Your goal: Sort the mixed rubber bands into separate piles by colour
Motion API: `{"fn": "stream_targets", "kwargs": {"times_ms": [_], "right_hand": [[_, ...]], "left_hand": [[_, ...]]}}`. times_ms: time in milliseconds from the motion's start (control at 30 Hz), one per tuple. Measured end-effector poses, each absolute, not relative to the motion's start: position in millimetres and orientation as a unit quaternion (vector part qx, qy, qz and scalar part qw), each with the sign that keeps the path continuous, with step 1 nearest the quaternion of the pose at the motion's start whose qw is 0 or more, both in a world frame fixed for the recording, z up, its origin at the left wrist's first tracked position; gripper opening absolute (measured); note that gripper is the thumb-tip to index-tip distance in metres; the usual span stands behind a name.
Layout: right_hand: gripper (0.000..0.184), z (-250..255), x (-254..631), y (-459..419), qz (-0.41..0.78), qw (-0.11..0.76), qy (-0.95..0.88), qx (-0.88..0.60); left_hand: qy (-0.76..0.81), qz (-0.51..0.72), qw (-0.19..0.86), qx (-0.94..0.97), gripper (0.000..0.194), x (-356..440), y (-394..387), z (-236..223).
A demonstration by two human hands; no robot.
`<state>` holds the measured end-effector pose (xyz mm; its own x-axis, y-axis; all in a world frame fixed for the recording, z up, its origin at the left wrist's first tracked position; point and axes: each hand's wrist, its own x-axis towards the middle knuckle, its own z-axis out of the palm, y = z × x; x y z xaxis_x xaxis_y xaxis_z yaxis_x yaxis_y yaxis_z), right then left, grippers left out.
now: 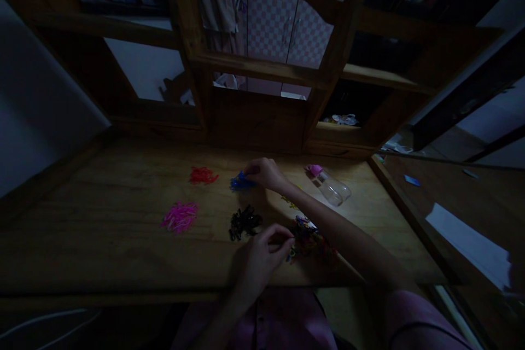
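Note:
My right hand (267,174) reaches across the table, with its fingertips pinched together at the edge of a pile of small blue pieces (239,181). Whatever lies between those fingertips is too small and dark to make out. Lower down, my left hand (264,254) has thumb and forefinger pressed together beside a heap of mixed-colour pieces (311,243); any piece in that pinch cannot be made out. Between the hands sits a pile of black pieces (245,222). Part of a yellow pile (292,202) shows behind my right forearm.
Farther left are a red pile (203,175) and a pink pile (180,216). A clear bottle with a pink cap (330,188) lies beyond my right forearm. Wooden shelving (258,120) rises at the table's back. White paper (467,240) lies on the surface at right.

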<state>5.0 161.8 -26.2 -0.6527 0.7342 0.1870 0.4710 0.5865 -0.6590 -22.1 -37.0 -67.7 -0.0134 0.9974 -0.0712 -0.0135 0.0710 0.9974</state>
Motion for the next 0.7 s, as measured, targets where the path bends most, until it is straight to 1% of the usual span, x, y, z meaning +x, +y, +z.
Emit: {"fn": "stream_targets", "kwargs": {"times_ms": [100, 233, 300, 367, 467, 567, 633, 700], "right_hand": [[0.018, -25, 11, 163, 0.327, 0.236, -0.846, -0.347], [0.017, -18, 31, 168, 0.465, 0.256, -0.77, -0.354], [0.023, -12, 44, 170, 0.532, 0.27, -0.725, -0.344], [0.029, -4, 59, 171, 0.569, 0.294, -0.692, -0.332], [0.031, 5, 75, 168, 0.595, 0.33, -0.655, -0.329], [0.032, 5, 72, 164, 0.608, 0.337, -0.637, -0.333], [0.029, -1, 60, 164, 0.599, 0.328, -0.65, -0.332], [0.023, -10, 42, 166, 0.556, 0.318, -0.688, -0.34]], "left_hand": [[0.514, 0.491, 0.524, 0.47, 0.009, -21, -37, -67], [0.516, 0.492, 0.522, 0.468, 0.008, -20, -36, -67], [0.519, 0.49, 0.519, 0.47, 0.009, -20, -36, -69], [0.522, 0.487, 0.519, 0.47, 0.009, -20, -35, -69], [0.519, 0.488, 0.522, 0.468, 0.01, -20, -35, -69], [0.518, 0.497, 0.52, 0.463, 0.01, -20, -35, -68], [0.523, 0.497, 0.518, 0.46, 0.01, -20, -35, -66], [0.525, 0.496, 0.517, 0.46, 0.01, -20, -35, -66]]}}
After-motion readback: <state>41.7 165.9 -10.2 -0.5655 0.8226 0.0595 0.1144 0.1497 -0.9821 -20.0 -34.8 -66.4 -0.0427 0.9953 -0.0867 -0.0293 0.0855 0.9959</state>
